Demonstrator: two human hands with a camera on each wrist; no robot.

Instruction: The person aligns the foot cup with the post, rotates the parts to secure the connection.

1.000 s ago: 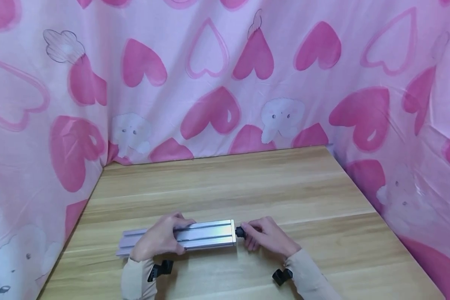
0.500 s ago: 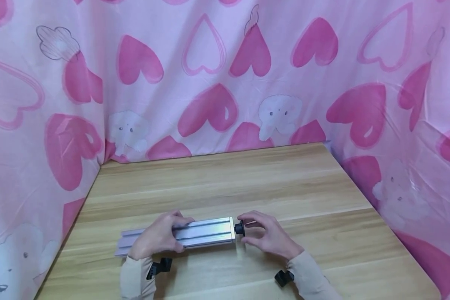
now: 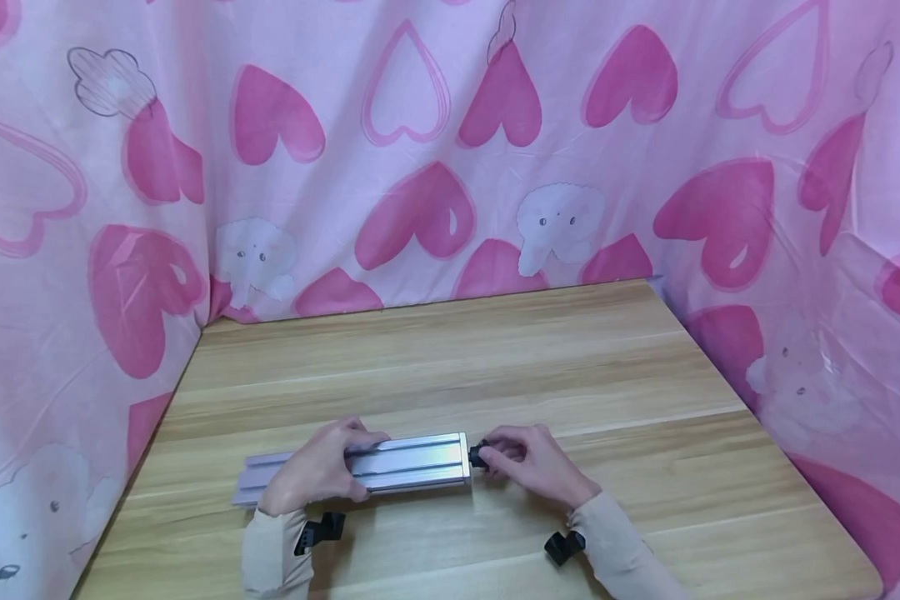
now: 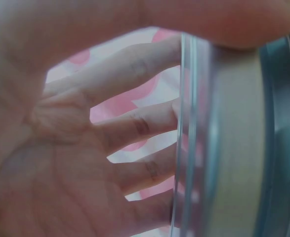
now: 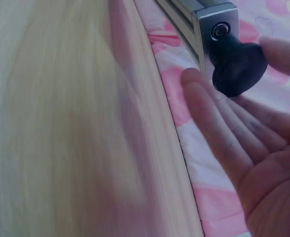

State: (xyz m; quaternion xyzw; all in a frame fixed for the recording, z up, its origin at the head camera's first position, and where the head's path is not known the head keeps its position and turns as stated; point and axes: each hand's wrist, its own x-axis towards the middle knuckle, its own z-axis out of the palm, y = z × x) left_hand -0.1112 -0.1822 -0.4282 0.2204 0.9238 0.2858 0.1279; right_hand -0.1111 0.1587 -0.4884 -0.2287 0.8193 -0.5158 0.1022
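A silver grooved aluminium profile (image 3: 416, 461) is held at the front of the table, pointing left to right. My left hand (image 3: 317, 468) grips it around the middle, thumb on the near side and fingers on the far side. From the end plate (image 5: 220, 30) at its right end sticks out a round black knob (image 5: 241, 71). My right hand (image 3: 534, 462) pinches this knob between thumb and fingers. In the right wrist view a screw head shows in the plate beside the knob. The left wrist view has the profile's edge (image 4: 236, 128) close up against the left fingers (image 4: 135, 123).
The wooden table (image 3: 435, 367) spreads out behind and to both sides of the hands. Pink heart-patterned cloth (image 3: 420, 208) hangs along its back, left and right edges. A black wrist camera (image 3: 322, 533) sits on the left wrist, another black camera (image 3: 565, 547) on the right.
Half a second ago the right fingers were spread around the knob; now they have closed on it again. The left hand and the profile stay in place.
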